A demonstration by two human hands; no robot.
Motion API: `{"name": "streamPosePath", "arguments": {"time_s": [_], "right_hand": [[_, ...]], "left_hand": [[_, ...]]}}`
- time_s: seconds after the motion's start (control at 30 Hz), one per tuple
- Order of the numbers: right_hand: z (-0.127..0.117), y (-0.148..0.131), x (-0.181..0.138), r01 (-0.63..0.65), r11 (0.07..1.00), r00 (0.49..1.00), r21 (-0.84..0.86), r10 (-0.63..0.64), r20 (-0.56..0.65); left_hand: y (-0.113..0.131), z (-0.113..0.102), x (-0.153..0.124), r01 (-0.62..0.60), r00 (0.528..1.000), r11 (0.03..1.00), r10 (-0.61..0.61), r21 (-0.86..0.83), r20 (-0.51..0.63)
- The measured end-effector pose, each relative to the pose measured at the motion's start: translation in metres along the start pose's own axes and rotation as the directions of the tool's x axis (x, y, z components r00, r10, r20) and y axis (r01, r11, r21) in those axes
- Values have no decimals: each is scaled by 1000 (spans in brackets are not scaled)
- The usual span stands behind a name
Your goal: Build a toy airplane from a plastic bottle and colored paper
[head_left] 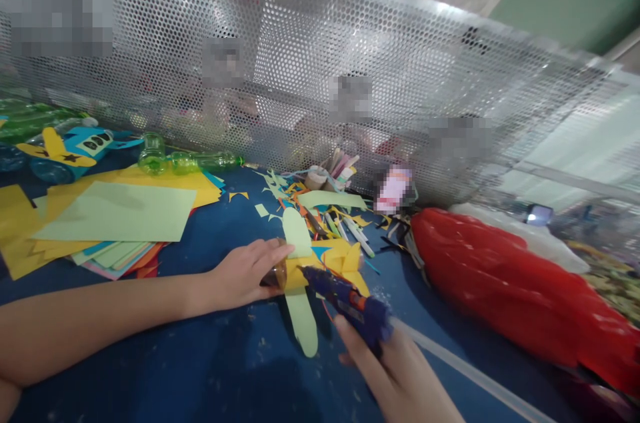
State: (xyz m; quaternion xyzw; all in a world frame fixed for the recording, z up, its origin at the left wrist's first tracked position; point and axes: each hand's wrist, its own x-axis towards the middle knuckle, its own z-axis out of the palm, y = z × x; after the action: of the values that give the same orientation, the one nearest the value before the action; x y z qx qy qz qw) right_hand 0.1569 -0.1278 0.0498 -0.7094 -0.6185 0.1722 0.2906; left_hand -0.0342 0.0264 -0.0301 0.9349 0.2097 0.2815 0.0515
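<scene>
My right hand (pixel 387 360) is wrapped round a dark blue glue gun (pixel 350 306), with a long translucent glue stick (pixel 465 366) trailing from its back. The gun's nozzle points at the yellow body of a toy airplane (pixel 299 278); whether they touch I cannot tell. Pale green paper wings (pixel 303 326) stick out on both sides of the plane, and yellow paper fins stand at its tail. Curled over the plane's brownish clear bottle end, my left hand (pixel 250 270) grips it against the blue table, fingertips by the upper wing.
Stacked coloured paper (pixel 120 210) lies at left, behind it green bottles (pixel 200 162) and a finished-looking blue-and-yellow plane (pixel 95 143). Paper scraps and pens (pixel 353 230) lie beyond my hands. A red plastic bag (pixel 505 290) fills the right. A perforated metal screen (pixel 300 56) borders the table, people behind it.
</scene>
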Motion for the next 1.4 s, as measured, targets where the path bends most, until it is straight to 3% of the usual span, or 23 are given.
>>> {"name": "streamPosePath", "arguments": {"time_s": [0.17, 0.37, 0.57, 0.83, 1.0, 1.2, 1.4], "right_hand": [[-11, 19, 1, -70, 997, 997, 37, 71, -39], [-18, 15, 3, -98, 995, 981, 32, 102, -163], [-9, 20, 0, -29, 1000, 999, -11, 29, -30], [3, -10, 1, 67, 998, 998, 14, -67, 14], [2, -7, 0, 72, 997, 997, -18, -72, 7], [-5, 17, -3, -4, 999, 1000, -31, 4, -12], [-10, 30, 2, -122, 988, 989, 97, 129, -75]], "left_hand": [[1, -2, 0, 1, 1000, 1000, -1, -9, 11], [1, -3, 1, 7, 1000, 1000, -7, -23, 29], [0, -2, 1, 3, 1000, 1000, -3, -25, 13], [0, -1, 1, 7, 1000, 1000, -7, -26, 7], [0, 1, 1, 4, 1000, 1000, -4, -23, 0], [0, -1, 2, -6, 1000, 1000, 6, -13, 1], [0, 0, 1, -3, 1000, 1000, 3, -25, -8]]}}
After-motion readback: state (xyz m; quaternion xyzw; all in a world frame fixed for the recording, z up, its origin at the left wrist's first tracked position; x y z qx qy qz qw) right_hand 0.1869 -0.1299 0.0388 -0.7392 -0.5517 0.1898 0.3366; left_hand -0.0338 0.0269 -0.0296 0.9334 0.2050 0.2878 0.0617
